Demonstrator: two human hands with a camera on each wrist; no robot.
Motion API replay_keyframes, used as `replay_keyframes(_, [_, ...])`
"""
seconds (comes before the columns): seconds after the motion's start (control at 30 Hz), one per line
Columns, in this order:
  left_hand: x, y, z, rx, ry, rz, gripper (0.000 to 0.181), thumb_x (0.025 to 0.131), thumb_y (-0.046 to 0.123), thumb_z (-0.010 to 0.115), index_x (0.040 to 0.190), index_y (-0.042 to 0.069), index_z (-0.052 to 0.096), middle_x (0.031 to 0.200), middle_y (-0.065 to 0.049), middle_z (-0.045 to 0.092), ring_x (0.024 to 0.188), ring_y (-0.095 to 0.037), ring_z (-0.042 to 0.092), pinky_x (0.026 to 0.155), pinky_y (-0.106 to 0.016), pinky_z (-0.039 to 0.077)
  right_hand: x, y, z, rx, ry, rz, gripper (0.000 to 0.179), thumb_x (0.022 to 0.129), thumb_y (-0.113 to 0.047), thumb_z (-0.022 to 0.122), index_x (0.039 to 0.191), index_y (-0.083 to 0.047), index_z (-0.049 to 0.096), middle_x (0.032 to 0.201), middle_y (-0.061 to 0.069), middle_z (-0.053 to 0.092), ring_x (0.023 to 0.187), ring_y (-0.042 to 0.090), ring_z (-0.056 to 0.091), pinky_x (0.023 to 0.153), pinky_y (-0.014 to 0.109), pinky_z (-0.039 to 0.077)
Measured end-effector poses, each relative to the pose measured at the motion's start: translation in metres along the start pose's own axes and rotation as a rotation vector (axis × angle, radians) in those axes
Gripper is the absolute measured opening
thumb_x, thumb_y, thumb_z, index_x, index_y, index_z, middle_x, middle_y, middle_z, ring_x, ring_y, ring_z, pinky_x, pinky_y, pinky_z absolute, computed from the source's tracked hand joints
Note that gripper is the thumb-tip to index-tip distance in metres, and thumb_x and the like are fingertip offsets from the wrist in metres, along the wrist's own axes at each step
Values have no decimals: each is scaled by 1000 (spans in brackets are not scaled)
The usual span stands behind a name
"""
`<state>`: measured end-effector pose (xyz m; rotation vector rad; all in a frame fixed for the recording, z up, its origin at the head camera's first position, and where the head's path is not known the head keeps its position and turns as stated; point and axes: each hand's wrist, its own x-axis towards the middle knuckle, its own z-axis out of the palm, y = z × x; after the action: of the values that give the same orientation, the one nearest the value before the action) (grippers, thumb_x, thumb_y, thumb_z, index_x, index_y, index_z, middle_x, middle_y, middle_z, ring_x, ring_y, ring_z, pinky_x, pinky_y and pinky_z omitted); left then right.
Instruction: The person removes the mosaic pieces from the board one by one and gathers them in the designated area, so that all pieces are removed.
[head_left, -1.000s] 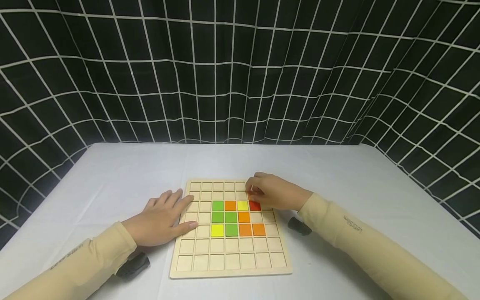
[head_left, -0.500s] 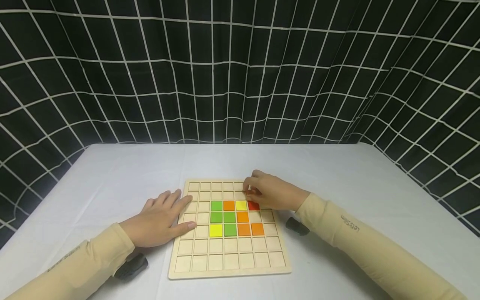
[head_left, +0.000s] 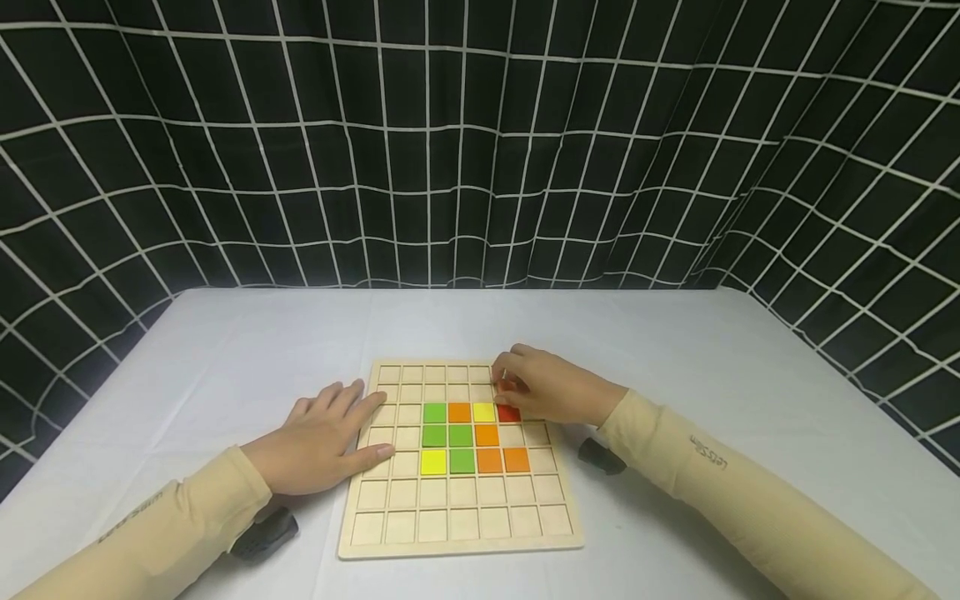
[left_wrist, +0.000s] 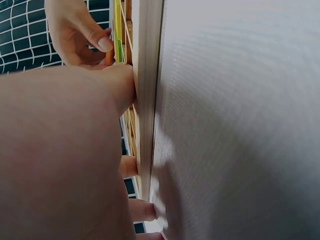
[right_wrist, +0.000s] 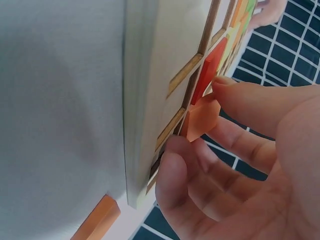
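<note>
My right hand (head_left: 551, 385) pinches an orange square tile (right_wrist: 201, 119) between thumb and fingers. The tile stands tilted at a cell of the wooden grid board (head_left: 461, 527), just beyond the red tile (right_wrist: 210, 67). Fingers cover most of it in the head view. My left hand (head_left: 315, 442) lies spread along the board's left edge, with thumb and forefinger resting on the rim cells. On the board sit green tiles (head_left: 434, 435), orange tiles (head_left: 487, 435) and yellow tiles (head_left: 433, 462) in three rows.
In the right wrist view an orange piece (right_wrist: 97, 220) lies on the white tablecloth (head_left: 247, 350) beside the board. Several bare cells surround the coloured tiles. A black curtain with a white grid (head_left: 427, 150) hangs behind the table.
Little differs. My right hand stays over the same cell with the orange tile, its fingers shifting only slightly. The left hand and the board stay in place.
</note>
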<state>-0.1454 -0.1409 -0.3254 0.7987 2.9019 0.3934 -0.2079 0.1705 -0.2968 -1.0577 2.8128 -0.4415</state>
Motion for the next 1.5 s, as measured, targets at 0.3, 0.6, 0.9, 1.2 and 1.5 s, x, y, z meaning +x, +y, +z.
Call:
replay_keyframes(0.3, [-1,2,-2,-6,-14,-7,79,94,64,38,147,6,33,151,-28,26,136,-50,25,101,-66,24,-5,2,-6,-24,50,-31,19,90,-19,68,106,-10,63,91,-4,57,79,12,53,73,25,48])
replay_keyframes(0.6, [-1,2,-1,-5,-7,-2,78,94,64,38,147,6,34,151,-28,27,136,-50,25,100,-67,24,-27,18,-21,-50,83,39,19,90,-17,68,105,-9,61,89,-5,58,83,13,56,75,28,50])
replay_keyframes(0.9, [2,-3,5,-4,17,-14,80,93,66,39,147,8,34,152,-25,27,138,-48,24,103,-65,23,-56,48,-25,-114,117,39,16,85,-8,71,98,-10,62,89,-5,58,84,14,57,76,30,51])
replay_keyframes(1.2, [1,-4,5,-5,18,-21,81,92,67,38,148,9,34,152,-26,27,138,-47,23,103,-64,23,-70,60,-22,-137,87,47,19,83,-3,72,98,-10,64,86,-4,57,81,13,53,75,29,50])
replay_keyframes(1.5, [0,1,-1,-8,-4,-6,79,94,65,38,147,8,33,151,-28,27,137,-50,24,100,-66,24,-71,67,-18,-131,100,48,16,84,-3,71,94,-11,61,86,-6,59,81,11,54,78,32,51])
